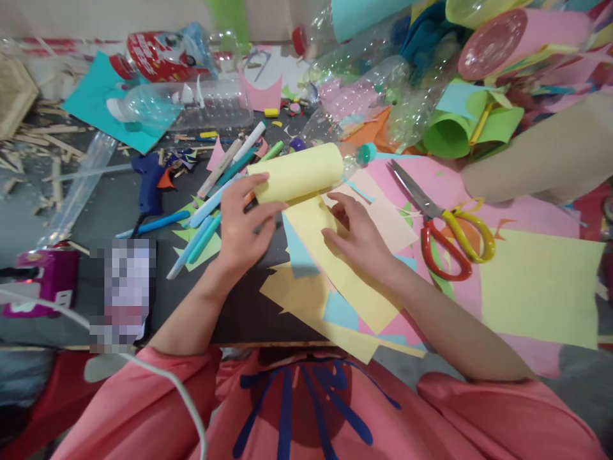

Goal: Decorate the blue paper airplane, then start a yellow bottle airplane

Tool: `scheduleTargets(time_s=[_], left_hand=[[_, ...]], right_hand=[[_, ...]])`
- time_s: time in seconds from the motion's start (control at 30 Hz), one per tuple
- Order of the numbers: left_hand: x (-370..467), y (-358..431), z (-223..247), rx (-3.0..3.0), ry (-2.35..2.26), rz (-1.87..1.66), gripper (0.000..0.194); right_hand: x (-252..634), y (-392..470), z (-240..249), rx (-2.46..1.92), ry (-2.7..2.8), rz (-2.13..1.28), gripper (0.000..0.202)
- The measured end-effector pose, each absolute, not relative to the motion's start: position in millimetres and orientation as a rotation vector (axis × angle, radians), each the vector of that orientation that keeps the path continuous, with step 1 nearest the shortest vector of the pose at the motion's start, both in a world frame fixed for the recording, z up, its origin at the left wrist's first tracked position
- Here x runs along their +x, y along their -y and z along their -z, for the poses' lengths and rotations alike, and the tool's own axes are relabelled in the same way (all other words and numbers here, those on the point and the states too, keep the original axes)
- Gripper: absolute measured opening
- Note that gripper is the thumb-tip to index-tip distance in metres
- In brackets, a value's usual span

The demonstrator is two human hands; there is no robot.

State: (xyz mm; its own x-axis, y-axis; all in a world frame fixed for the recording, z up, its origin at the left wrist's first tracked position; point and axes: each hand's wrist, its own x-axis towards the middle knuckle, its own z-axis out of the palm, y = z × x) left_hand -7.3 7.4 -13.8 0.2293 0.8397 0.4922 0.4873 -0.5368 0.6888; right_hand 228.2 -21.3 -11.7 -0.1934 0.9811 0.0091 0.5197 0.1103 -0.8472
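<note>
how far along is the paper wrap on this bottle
Looks done: yellow paper is wrapped round the bottle, its green cap sticking out. In hand: the left hand holds the wrap's left end; the right hand is open near its lower edge. Probably left: fixing the seam, though I can't tell if it's glued; the glue gun lies aside.

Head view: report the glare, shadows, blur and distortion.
Head view: glints dot the clear bottles, and a soft shadow lies under the roll; head view again: pixel blocks, not defocus, cover the phone, and the sleeves look stretched towards the corners.
</note>
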Motion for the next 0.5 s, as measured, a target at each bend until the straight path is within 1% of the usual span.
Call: scheduleTargets(time_s=[0.1,0.2,0.27,0.33,0.5], left_hand=[[-1,-4,17,2.295,-1.161,-1.041,0.013],[2,-5,20,2.206,-1.225,-0.982,0.024],[1,-8,21,2.125,-1.255,-1.009,0.029],[-1,-10,20,2.057,-1.288,-1.066,0.031],[-2,-7,13,1.945,-1.283,-1.322,0.036]], right_hand=[[227,23,7,-1.402,1.725,-1.126,0.035],[225,26,1,-1.259,1.690,-1.287,0.016],[224,27,-2,-1.191,1.648,-1.360,0.015],[224,27,-4,-1.166,1.577,-1.352,0.016],[226,27,0,-1.142,1.334,-1.092,0.015]])
